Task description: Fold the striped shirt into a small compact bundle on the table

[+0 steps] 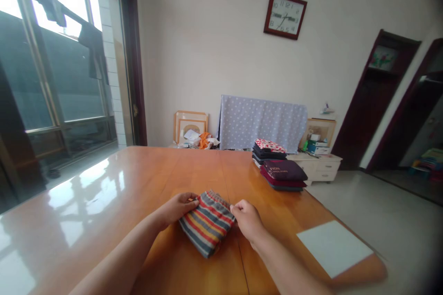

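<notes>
On the table, near middle: I see the striped cloth [207,225] lying folded on the bare wood of the table [166,173], between the 2 hands.
Cloth's heading: its gathered edge faces far and right, and 1 corner points toward the near side.
Stripes and long axis: the red, grey and yellow bands run slantwise from far left to near right, alongside the gathered edge; the bundle looks almost square to me, so I cannot tell a clear long axis.
Left hand [179,206]: I have it coming in from the near left, forearm slanting inward, thumb on top and fingers curled, pinching the cloth's left side close to the gathered edge.
Right hand [248,219]: it reaches from the near right, forearm angled far and left, thumb and forefinger pinching the right end of the gathered edge.
Near right: a pale sheet [335,248] lies flat by the table's edge, well apart from the right hand.
Far right: I count 2 piles of folded clothes, the front pile [284,175] topped with dark purple, the rear pile [269,151] topped with red and white.
Far wall: a square clock [285,15] hangs above a dotted drape [263,122].
</notes>
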Demonstrator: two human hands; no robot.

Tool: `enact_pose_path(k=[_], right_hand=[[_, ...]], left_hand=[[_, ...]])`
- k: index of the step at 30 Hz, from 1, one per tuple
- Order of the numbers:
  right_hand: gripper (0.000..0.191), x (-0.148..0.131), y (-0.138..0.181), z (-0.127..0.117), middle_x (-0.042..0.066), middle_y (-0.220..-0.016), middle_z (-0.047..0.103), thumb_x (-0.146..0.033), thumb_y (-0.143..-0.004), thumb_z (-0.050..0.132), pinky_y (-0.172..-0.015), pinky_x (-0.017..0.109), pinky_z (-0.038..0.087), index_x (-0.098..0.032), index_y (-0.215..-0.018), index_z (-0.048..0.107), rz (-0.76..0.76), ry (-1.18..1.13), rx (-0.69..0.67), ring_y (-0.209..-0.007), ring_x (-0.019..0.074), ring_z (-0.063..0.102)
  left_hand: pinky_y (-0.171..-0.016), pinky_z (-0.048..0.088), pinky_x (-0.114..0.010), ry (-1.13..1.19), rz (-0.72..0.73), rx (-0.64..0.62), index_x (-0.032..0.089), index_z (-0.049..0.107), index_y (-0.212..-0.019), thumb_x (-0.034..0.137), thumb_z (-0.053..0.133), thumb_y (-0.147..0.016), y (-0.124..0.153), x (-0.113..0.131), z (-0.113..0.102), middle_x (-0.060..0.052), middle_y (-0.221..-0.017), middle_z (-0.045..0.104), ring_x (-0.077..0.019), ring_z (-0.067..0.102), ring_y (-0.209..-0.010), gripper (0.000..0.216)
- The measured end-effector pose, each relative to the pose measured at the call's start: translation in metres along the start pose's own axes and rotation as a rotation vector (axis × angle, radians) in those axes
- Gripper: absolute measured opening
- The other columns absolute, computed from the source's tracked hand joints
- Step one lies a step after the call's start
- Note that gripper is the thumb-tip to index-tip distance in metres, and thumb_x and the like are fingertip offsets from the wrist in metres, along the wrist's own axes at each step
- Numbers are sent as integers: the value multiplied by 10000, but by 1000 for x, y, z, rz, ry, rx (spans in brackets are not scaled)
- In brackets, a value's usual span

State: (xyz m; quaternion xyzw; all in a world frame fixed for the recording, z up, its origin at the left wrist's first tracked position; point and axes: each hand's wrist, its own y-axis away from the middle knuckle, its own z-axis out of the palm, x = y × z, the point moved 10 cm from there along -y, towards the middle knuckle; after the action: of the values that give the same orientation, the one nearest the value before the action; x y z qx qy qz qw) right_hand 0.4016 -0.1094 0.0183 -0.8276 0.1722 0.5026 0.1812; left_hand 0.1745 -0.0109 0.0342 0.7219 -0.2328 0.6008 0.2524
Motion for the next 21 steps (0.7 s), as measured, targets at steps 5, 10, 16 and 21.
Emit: enact_pose_path(k=[5, 10, 16, 21], right_hand=[[279, 10, 51, -27, 26, -686, 662, -494, -860, 524, -569, 285, 409, -237, -775, 589, -12, 2, 38, -652, 199, 588], [264, 6, 76, -46, -2, -624, 607, -457, -861, 533, -591, 285, 383, -247, -703, 517, -62, 138, 67, -616, 184, 552], [330, 2, 84, -56, -8, -656, 607, -480, -872, 530, -612, 272, 359, -235, -655, 481, -114, 158, 21, -653, 172, 544], [443, 7, 66, -60, -2, -647, 608, -615, -873, 500, -597, 264, 373, -216, -686, 551, -13, -49, 11, -644, 165, 543]], left_hand=[[-807, 515, -325, -296, 50, -104, 152, 695, -985, 588, 704, -726, -8, 11, 30, -63, -945, 747, -236, 677, -905, 508], [-837, 487, -329, -532, 96, 23, 182, 704, -987, 551, 633, -783, -10, 19, 48, -59, -963, 743, -250, 653, -963, 427], [-914, 427, -419, -664, 48, 220, 225, 710, -1023, 610, 581, -813, 3, 29, 43, -87, -991, 732, -322, 634, -1036, 458], [-913, 443, -369, -624, -30, 271, 249, 719, -955, 655, 610, -775, 7, 43, 45, -44, -934, 752, -295, 659, -1026, 457]])
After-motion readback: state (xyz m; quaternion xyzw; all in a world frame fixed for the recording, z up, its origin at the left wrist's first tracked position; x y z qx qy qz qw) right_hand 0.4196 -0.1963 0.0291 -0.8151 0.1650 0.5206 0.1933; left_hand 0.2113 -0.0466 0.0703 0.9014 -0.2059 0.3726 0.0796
